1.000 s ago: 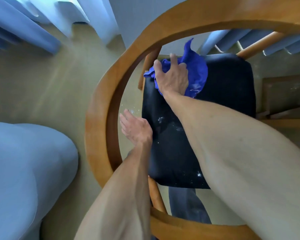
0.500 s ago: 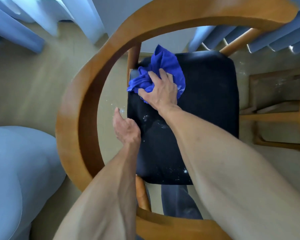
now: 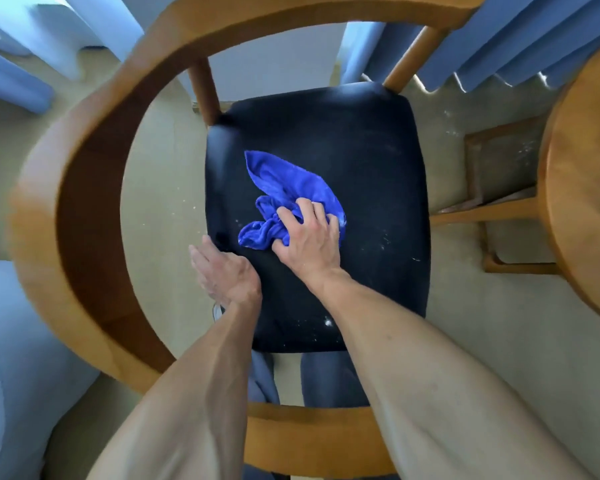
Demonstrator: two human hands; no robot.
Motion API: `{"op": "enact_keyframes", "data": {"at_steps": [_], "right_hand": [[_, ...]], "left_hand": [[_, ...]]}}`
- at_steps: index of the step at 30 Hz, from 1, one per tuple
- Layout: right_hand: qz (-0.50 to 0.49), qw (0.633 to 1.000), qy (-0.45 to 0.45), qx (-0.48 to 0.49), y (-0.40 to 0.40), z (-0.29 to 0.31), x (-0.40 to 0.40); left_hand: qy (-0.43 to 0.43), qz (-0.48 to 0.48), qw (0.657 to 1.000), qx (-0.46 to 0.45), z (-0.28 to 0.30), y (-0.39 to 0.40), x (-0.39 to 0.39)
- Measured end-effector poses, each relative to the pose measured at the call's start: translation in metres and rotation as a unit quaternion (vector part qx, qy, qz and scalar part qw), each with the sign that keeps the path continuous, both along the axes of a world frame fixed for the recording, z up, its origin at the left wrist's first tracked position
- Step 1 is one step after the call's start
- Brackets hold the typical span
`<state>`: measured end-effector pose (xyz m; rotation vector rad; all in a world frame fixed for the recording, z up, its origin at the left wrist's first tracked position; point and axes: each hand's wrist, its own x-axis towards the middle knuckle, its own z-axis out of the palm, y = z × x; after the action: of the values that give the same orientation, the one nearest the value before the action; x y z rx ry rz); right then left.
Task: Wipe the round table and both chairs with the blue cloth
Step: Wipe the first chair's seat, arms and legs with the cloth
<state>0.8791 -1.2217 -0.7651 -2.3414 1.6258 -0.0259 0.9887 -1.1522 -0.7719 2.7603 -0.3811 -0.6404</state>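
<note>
- A pale blue upholstered cushion is seen at the far left, beside the curved light-brown wooden chair frame that rings the seat.
- The left hand is laid at the left edge of the black padded chair seat; its fingers look straight, nothing is held, and the chair seems to be steadied by it.
- The crumpled blue cloth lies on the middle of the seat, with a loose tail stretched toward the far left corner.
- The right hand is pressed on the cloth's near end, its fingers curled into the bunched fabric.
- White specks are scattered over the near and right parts of the seat, so those areas should probably be covered next, in overlapping strokes under even pressure.
- The cloth would best be spread flatter, so that more fabric meets the seat.
- The round light-brown wooden counter stands at the right edge.
</note>
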Motion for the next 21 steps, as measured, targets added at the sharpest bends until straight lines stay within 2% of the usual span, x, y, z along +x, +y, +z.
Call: {"op": "enact_keyframes", "data": {"at_steps": [4, 8, 14, 17, 21], "right_hand": [[-0.120, 0.992, 0.003, -0.025, -0.011, 0.003, -0.053], [-0.230, 0.972, 0.021, -0.039, -0.017, 0.002, -0.121], [-0.432, 0.901, -0.043, 0.026, -0.009, 0.005, -0.168], [-0.478, 0.872, -0.089, 0.060, -0.009, 0.005, -0.174], [-0.489, 0.861, -0.123, 0.072, 0.002, 0.010, -0.176]], "left_hand": [[-0.039, -0.116, 0.992, -0.035, 0.008, -0.018, -0.035], [-0.034, -0.161, 0.985, -0.042, 0.008, -0.035, -0.064], [-0.026, -0.235, 0.968, -0.082, 0.013, -0.032, -0.110], [-0.027, -0.239, 0.968, -0.071, 0.018, -0.021, -0.107], [-0.026, -0.214, 0.976, -0.037, 0.030, -0.006, -0.078]]}}
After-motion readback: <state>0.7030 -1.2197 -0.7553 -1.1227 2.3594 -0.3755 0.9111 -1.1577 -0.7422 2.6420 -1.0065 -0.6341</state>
